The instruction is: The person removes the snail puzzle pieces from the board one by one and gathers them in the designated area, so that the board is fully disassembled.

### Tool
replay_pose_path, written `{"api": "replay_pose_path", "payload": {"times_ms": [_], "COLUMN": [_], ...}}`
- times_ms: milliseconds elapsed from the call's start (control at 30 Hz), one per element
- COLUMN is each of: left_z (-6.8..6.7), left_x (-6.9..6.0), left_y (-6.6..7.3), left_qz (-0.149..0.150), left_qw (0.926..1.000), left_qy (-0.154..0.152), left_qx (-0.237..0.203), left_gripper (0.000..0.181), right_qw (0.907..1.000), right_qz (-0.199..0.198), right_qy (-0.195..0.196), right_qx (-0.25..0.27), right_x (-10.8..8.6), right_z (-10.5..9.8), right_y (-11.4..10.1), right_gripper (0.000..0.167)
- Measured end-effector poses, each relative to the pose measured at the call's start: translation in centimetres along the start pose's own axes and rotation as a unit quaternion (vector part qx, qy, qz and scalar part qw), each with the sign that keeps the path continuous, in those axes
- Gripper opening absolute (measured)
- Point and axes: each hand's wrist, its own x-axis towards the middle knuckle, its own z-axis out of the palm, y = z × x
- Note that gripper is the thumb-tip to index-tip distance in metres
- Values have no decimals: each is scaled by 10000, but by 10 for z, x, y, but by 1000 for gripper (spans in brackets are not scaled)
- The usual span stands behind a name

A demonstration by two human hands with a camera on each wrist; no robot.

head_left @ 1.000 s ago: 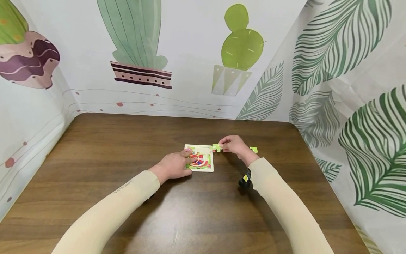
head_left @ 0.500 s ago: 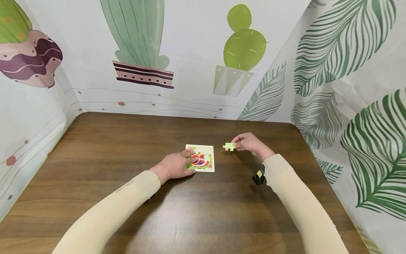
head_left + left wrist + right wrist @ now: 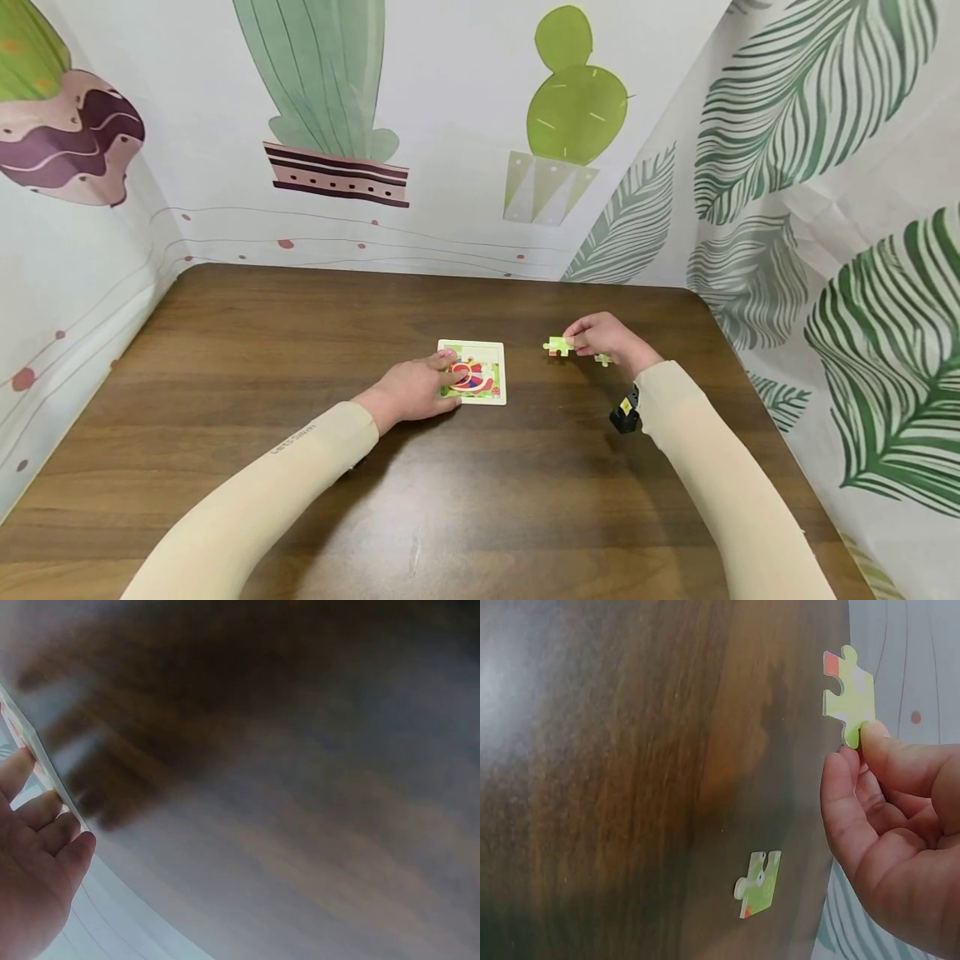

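My left hand (image 3: 412,390) rests with extended fingers on a small square jigsaw tray (image 3: 503,375). A red, blue and green picture shows inside its pale border, and the upper strip looks pale and bare. In the left wrist view, the fingertips (image 3: 51,799) touch the tray's edge. To the right, my right hand (image 3: 606,337) pinches a light green puzzle piece (image 3: 557,346) by one end, raised off the table. The right wrist view shows a red corner on this held piece (image 3: 859,690). Another green puzzle piece (image 3: 761,885) lies below that hand, partly hidden in the head view.
The brown wooden table (image 3: 300,317) reaches back to a wall cloth (image 3: 450,125) printed with cacti and leaves. A small black device (image 3: 625,414) is worn at the right wrist.
My right hand has carried the pinched puzzle piece rightward, from the tray's upper right corner to a spot clear of it. My left hand stays on the tray.
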Motion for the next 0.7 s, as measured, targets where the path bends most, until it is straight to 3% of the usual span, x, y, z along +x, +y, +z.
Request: {"api": "replay_pose_path", "payload": {"times_ms": [233, 700], "left_z": [0, -1], "left_x": [0, 1], "left_y": [1, -2], "left_qz": [4, 16], "left_qw": [10000, 9999], "left_qy": [-24, -41], "left_qx": [-24, -97], "left_gripper": [53, 57], "right_qw": [9998, 9998], "right_qz": [135, 189], "right_qy": [-14, 41], "right_qx": [130, -96], "right_x": [8, 7], "right_z": [-3, -3], "right_y": [10, 16], "right_gripper": [29, 30]}}
